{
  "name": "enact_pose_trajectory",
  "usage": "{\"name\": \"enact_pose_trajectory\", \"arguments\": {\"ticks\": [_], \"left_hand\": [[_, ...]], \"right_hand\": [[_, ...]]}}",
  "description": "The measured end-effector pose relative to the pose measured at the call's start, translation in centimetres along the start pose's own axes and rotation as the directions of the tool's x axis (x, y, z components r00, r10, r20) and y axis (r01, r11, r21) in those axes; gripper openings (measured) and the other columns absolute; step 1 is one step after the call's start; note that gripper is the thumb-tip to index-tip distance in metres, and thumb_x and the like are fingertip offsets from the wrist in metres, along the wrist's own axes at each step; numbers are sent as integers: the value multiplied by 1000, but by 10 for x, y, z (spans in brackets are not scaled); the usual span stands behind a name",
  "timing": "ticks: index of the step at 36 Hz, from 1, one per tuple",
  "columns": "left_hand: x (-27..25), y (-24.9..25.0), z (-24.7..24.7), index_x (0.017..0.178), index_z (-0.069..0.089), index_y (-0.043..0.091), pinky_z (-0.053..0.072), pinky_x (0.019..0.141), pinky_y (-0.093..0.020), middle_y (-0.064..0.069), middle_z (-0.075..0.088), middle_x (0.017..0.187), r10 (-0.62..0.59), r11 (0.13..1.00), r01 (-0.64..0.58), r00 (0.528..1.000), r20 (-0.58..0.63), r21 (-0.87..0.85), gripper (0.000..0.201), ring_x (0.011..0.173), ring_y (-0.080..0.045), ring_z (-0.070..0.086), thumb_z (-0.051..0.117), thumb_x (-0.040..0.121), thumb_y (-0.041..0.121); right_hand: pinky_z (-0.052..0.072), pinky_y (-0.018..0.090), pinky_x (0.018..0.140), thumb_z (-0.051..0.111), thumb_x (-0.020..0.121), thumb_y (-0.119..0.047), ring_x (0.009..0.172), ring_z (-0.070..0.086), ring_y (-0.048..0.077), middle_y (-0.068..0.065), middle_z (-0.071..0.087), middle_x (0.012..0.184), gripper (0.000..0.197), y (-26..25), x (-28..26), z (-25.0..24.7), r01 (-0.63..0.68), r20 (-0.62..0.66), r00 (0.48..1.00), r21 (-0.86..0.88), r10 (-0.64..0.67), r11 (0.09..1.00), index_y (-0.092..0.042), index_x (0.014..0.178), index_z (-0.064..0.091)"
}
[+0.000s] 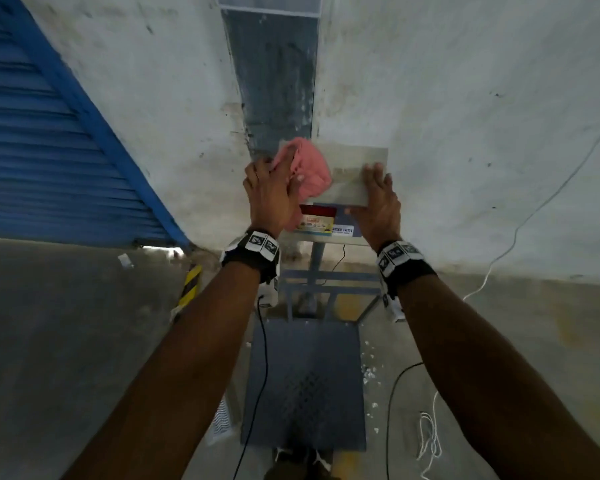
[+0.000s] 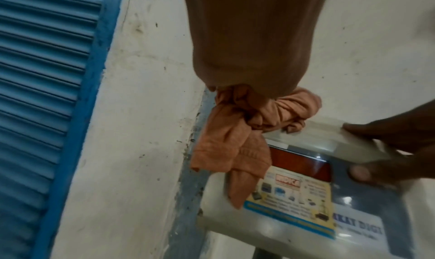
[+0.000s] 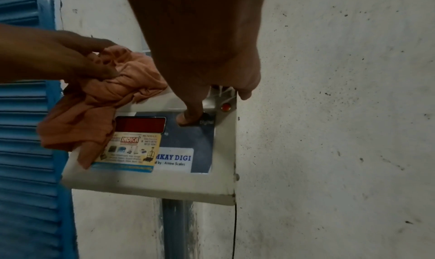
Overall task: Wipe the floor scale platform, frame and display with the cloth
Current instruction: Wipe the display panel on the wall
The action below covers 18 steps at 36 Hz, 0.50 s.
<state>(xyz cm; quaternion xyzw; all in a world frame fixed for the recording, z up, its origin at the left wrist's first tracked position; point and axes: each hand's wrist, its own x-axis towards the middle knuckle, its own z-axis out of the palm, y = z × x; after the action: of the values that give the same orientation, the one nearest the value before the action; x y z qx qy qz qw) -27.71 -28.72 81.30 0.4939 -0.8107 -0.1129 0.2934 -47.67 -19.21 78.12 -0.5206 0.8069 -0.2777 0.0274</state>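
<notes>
left hand bunches the cloth on the display top, centre frame; right hand clamps its right end — thumb on the face, fingers over the top. best to keep that brace and sweep the cloth rightward, then down over the red window. platform lies lower centre; cables trail beside it, wall close behind.

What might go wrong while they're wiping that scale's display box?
The right hand steadies the display box with its thumb on the front panel, so it may press a button. The cloth in the left hand dangles over the red readout, hiding it.
</notes>
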Motion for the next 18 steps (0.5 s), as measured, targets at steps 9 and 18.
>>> {"name": "enact_pose_trajectory", "arguments": {"ticks": [9,18], "left_hand": [[17,23,14,150,43,14,50,99,-46,-18,31,155,219,970,-228,970,104,84,55,120,-37,51,40,103,42],[14,78,43,157,28,9,25,116,-58,-25,26,155,167,956,-222,949,267,192,71,139,-49,27,47,97,43]], "right_hand": [[53,58,96,86,70,-18,142,37,40,10,33,161,102,-1,9,3,0,-16,1000,-76,-2,997,-16,155,31],[39,56,112,69,89,-43,149,29,36,8,32,163,76,-3,9,-7,-40,-6,999,-19,39,999,-19,154,38]]}}
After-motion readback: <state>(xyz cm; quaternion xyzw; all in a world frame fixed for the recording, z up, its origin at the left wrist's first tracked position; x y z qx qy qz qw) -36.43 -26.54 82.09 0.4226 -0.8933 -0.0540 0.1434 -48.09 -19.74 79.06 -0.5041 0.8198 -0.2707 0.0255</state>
